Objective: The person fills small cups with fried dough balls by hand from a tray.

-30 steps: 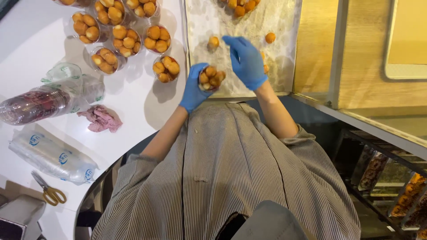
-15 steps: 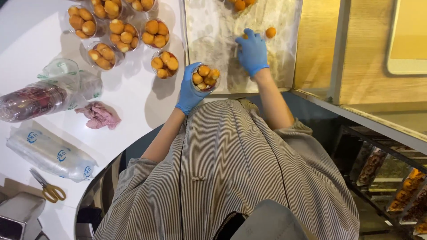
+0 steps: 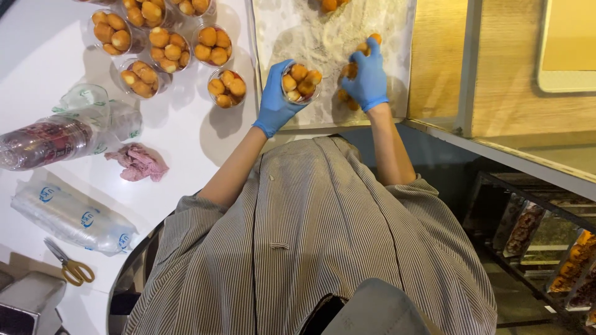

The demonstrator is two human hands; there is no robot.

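My left hand (image 3: 273,102), in a blue glove, holds a clear plastic cup (image 3: 300,82) filled with small golden fried dough balls. My right hand (image 3: 367,79), also gloved in blue, rests on the sugared tray (image 3: 292,31) and closes over a few loose dough balls (image 3: 345,99) just right of the cup. Two more loose balls lie beside its fingers, one ball (image 3: 374,38) above the fingertips and another ball (image 3: 329,5) at the tray's top edge.
Several filled cups (image 3: 226,87) stand on the white counter left of the tray. A sleeve of stacked empty cups (image 3: 43,141), a pink crumpled cloth (image 3: 136,162), a bagged stack of lids (image 3: 71,217) and yellow-handled scissors (image 3: 69,267) lie further left. A wooden wall and glass display case are on the right.
My right hand came down the tray from the far balls and gathered balls beside the cup. The cup in my left hand moved slightly up and right.
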